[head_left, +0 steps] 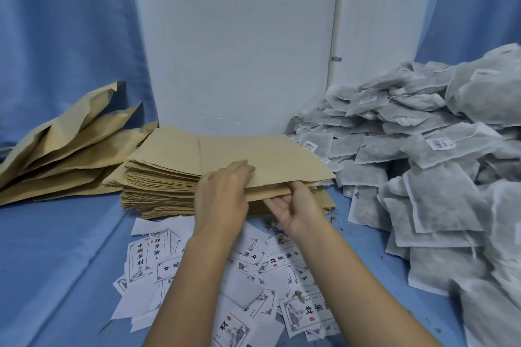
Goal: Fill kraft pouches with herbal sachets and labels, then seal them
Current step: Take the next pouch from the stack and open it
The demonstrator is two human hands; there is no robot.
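Observation:
A thick stack of flat kraft pouches (158,186) lies in the middle of the blue cloth. Its top pouch (253,152) is raised at the near edge. My left hand (222,197) holds that edge, fingers on top of the paper. My right hand (296,205) is palm up under the same edge, thumb against the paper from below. White printed labels (245,270) lie scattered in front of the stack, under my forearms. Grey-white herbal sachets (428,149) are heaped at the right.
Filled kraft pouches (64,149) lie piled at the left against a blue curtain. A white panel (239,45) stands behind the stack. Herb crumbs (270,224) are strewn between the stack and the sachets.

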